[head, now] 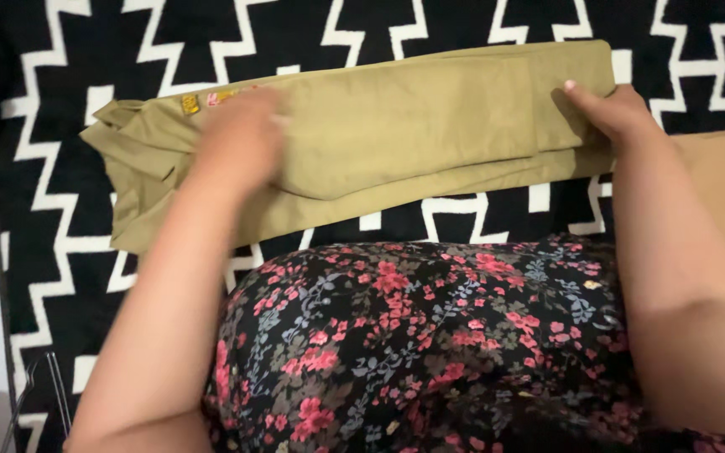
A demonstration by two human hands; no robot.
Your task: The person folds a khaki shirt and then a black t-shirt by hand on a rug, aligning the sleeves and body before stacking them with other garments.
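The khaki garment [396, 134] lies folded into a long band across the black-and-white patterned cloth [69, 252] in front of me, running from my left, where the bunched end with small coloured patches sits, to my right, where the edge is squared off. My left hand [241, 138] rests flat on the fabric near the patched end, fingers spread and pressing down rather than gripping; it is blurred, so I cannot be sure of that. My right hand [610, 113] has its thumb on top of the far right end and the fingers tucked under, pinching that end. By my reckoning the lengthwise folds are done, since several layers stack neatly, and the crosswise folding is what remains. My floral dress [430, 335] fills the near foreground.
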